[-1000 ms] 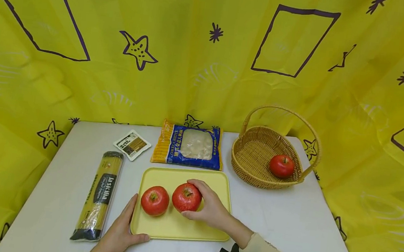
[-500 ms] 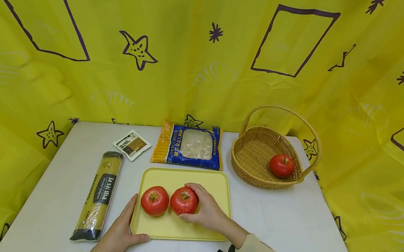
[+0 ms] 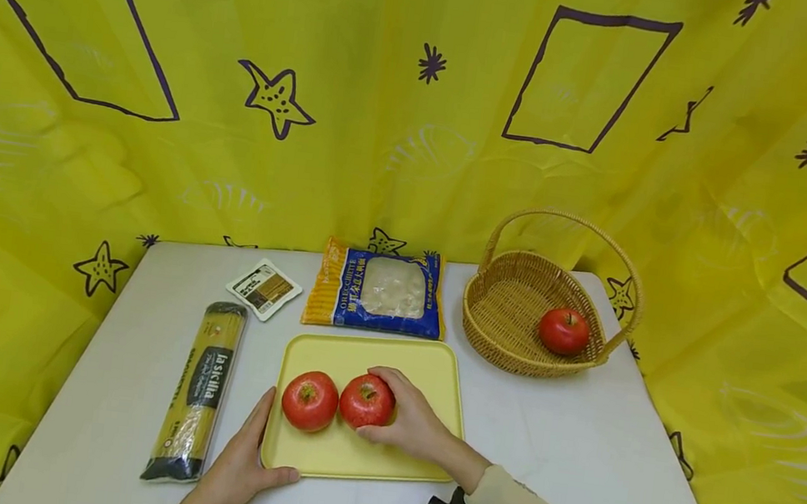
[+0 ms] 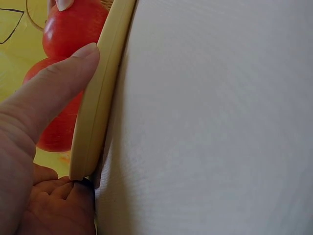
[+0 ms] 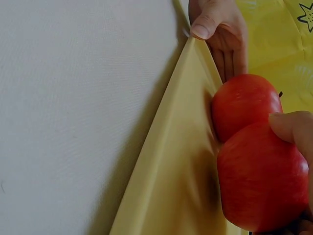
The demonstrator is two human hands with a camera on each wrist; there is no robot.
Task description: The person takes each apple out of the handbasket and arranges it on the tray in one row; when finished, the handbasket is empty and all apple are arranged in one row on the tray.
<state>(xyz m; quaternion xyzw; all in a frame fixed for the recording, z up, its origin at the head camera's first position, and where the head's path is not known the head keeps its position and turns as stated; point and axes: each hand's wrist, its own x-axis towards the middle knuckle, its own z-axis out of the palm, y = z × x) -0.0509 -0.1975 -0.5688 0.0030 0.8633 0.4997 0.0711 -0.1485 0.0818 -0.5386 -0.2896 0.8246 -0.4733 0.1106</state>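
Note:
On the yellow tray (image 3: 426,372) two red apples sit side by side. My right hand (image 3: 419,432) grips the right apple (image 3: 364,401), thumb at its front and fingers at its back. The left apple (image 3: 309,402) is untouched, close beside it; in the right wrist view the held apple (image 5: 261,178) appears against the other apple (image 5: 244,105). My left hand (image 3: 237,467) holds the tray's front left corner, its thumb on the front rim and its fingers along the left side. In the left wrist view that thumb lies over the tray's edge (image 4: 100,98).
A wicker basket (image 3: 509,315) with one red apple (image 3: 563,331) stands at the back right. Behind the tray lies a blue and yellow pasta bag (image 3: 393,291). To the left are a spaghetti pack (image 3: 200,391) and a small white packet (image 3: 264,290). A yellow curtain (image 3: 353,170) hangs behind the table.
My right hand and the apple in it have moved slightly left and a little toward the front, closer to the other apple. My left hand and the tray have stayed put.

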